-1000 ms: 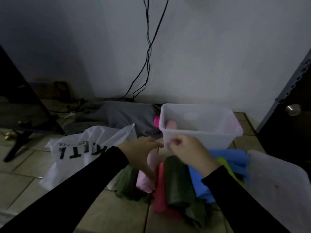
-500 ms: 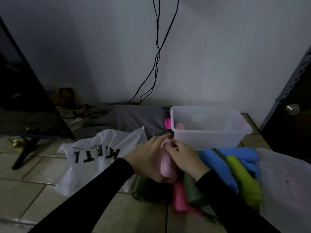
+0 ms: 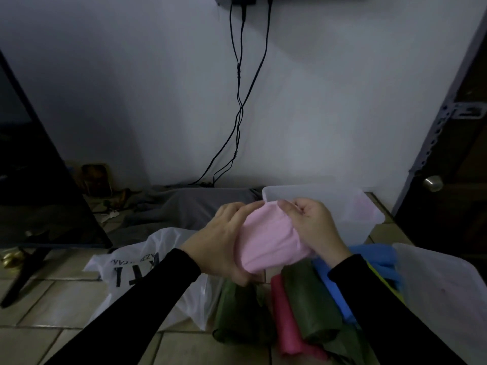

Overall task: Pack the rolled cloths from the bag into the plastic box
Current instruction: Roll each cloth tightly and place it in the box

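Observation:
A light pink rolled cloth (image 3: 266, 238) is held up between both hands, in front of the clear plastic box (image 3: 363, 217). My left hand (image 3: 221, 243) wraps its left side and underside. My right hand (image 3: 313, 227) pinches its upper right end. Below them on the tiled floor lie more rolled cloths: two dark green ones (image 3: 239, 314) (image 3: 308, 304), a magenta one (image 3: 284, 317) and blue ones (image 3: 374, 259). The white plastic bag (image 3: 139, 270) with black letters lies flat to the left. Something pink shows faintly through the box wall.
The box's translucent lid (image 3: 445, 293) lies at the right. A dark screen on a stand (image 3: 34, 196) fills the left. A grey cloth (image 3: 200, 204) lies by the wall, under hanging black cables (image 3: 239, 106). A dark door with a knob (image 3: 432, 183) is at the far right.
Both hands took hold of the pink roll in the pile and have lifted it up toward the box. The camera has tilted upward.

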`<act>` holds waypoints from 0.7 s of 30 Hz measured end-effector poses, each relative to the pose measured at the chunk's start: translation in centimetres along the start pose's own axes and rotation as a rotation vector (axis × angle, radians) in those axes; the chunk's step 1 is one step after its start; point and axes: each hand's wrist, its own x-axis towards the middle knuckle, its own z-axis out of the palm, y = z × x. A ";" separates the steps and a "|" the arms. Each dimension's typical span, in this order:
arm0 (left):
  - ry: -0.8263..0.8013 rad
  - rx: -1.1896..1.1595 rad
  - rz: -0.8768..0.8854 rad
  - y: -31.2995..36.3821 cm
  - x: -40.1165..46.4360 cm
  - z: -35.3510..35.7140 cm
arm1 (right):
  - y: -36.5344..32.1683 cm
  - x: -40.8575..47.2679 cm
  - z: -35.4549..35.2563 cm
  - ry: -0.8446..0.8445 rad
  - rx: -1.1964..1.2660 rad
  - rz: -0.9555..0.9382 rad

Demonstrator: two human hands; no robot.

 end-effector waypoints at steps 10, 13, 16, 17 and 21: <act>0.178 -0.384 0.033 1.0 0.5 -2.1 | 1.6 2.0 -0.4 0.040 0.099 0.057; 0.214 -0.473 0.027 1.7 0.8 -2.0 | 1.8 1.6 0.7 0.019 0.213 0.152; 0.198 -0.491 0.040 1.8 1.1 -1.7 | 1.9 1.1 1.4 0.006 0.202 0.175; 0.182 -0.469 0.043 1.7 1.2 -1.9 | 1.7 1.1 1.4 0.029 0.146 0.156; 0.143 -0.265 0.043 0.4 1.9 -2.7 | -0.1 0.9 -0.1 0.382 -0.314 -0.062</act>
